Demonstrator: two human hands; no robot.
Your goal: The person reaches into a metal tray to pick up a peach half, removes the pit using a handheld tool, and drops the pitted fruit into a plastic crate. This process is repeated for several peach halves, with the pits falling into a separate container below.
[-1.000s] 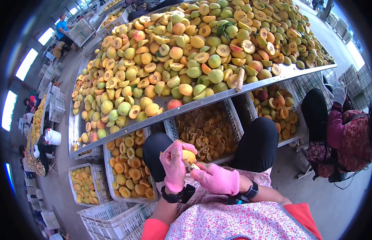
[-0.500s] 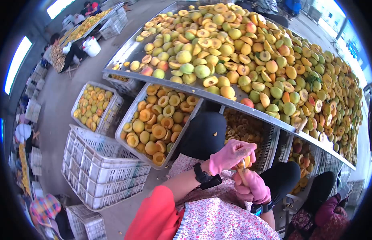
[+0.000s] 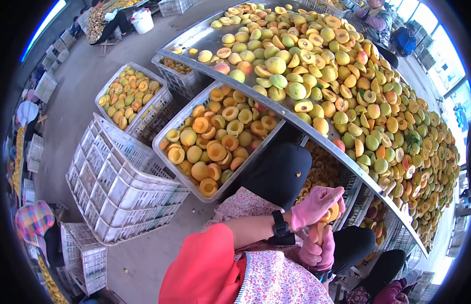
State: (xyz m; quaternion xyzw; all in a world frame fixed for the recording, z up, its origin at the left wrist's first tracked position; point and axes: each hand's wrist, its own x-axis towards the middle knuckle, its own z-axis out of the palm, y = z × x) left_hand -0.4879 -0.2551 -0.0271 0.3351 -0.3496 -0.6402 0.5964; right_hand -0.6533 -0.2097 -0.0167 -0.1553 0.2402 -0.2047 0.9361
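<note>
My left hand (image 3: 312, 206), in a pink glove, is closed around a yellow-orange peach piece (image 3: 330, 213), partly covered by the fingers. Just below it, my right hand (image 3: 315, 251), also pink-gloved, grips a small tool with a light wooden handle (image 3: 320, 234). The tool's upper end meets the fruit, and its tip is hidden there. Both hands are over my lap, in front of the patterned apron (image 3: 278, 276). Left of my knee stands a crate of hollowed peach halves (image 3: 215, 147).
A metal table (image 3: 195, 63) carries a large heap of whole and cut peaches (image 3: 342, 76). Under its edge is a crate of small brown pieces (image 3: 316, 167). Stacked white crates (image 3: 126, 187) stand at left, near another fruit-filled crate (image 3: 129, 96). Several people sit around.
The view has turned, so table and crates appear shifted and tilted. Both hands sit slightly lower in the picture, still together at the fruit. More of the peach piece shows now.
</note>
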